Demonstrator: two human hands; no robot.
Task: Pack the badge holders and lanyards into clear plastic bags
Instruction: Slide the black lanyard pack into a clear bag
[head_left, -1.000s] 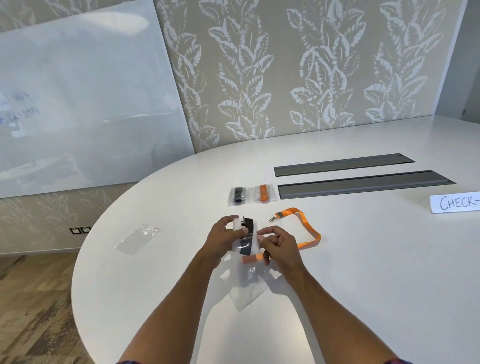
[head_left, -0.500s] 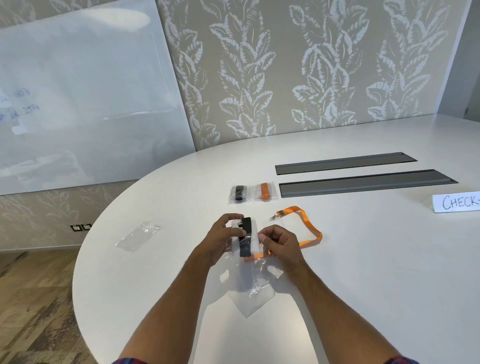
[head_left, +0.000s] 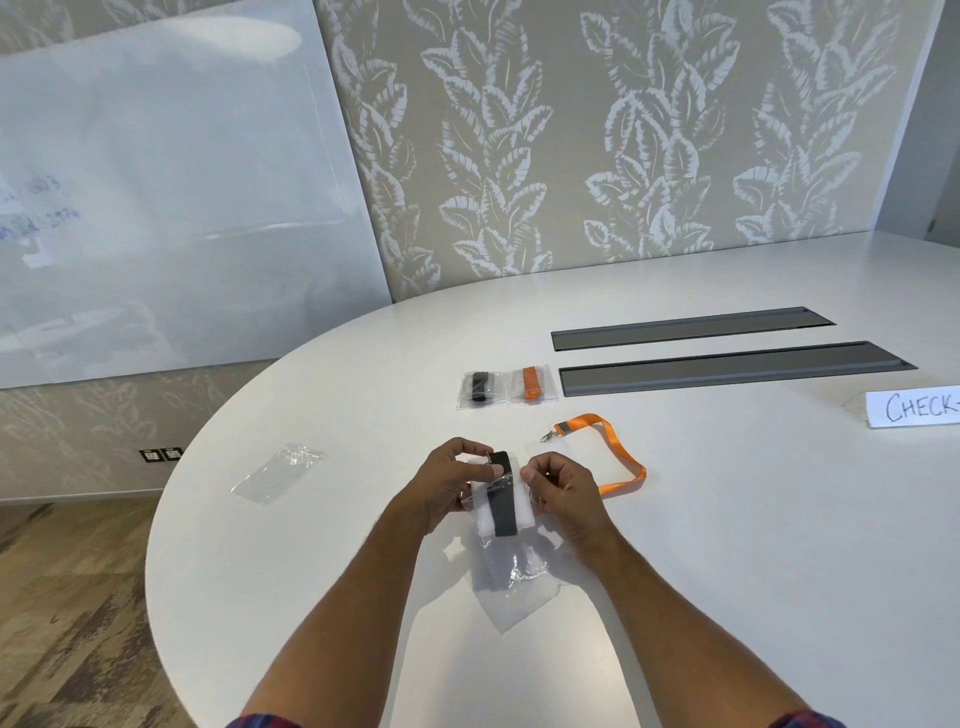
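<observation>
Head view: left hand (head_left: 451, 486) and right hand (head_left: 558, 491) each pinch the clear plastic bag (head_left: 511, 577) mouth, black lanyard bundle (head_left: 503, 501) half inserted at table centre; judged next: push fully in; orange lanyard (head_left: 605, 457) loose at two o'clock

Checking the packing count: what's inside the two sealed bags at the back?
The left packed bag shows a folded black lanyard, the right packed bag an orange one. Any badge holder inside is too unclear to confirm.

An office meeting room: a large white oval surface (head_left: 727, 519) with two grey cable hatches (head_left: 727, 366), a glass whiteboard (head_left: 156, 182) on the wall behind it, and a "CHECK-" sign (head_left: 914, 408) beside the hatches.
</observation>
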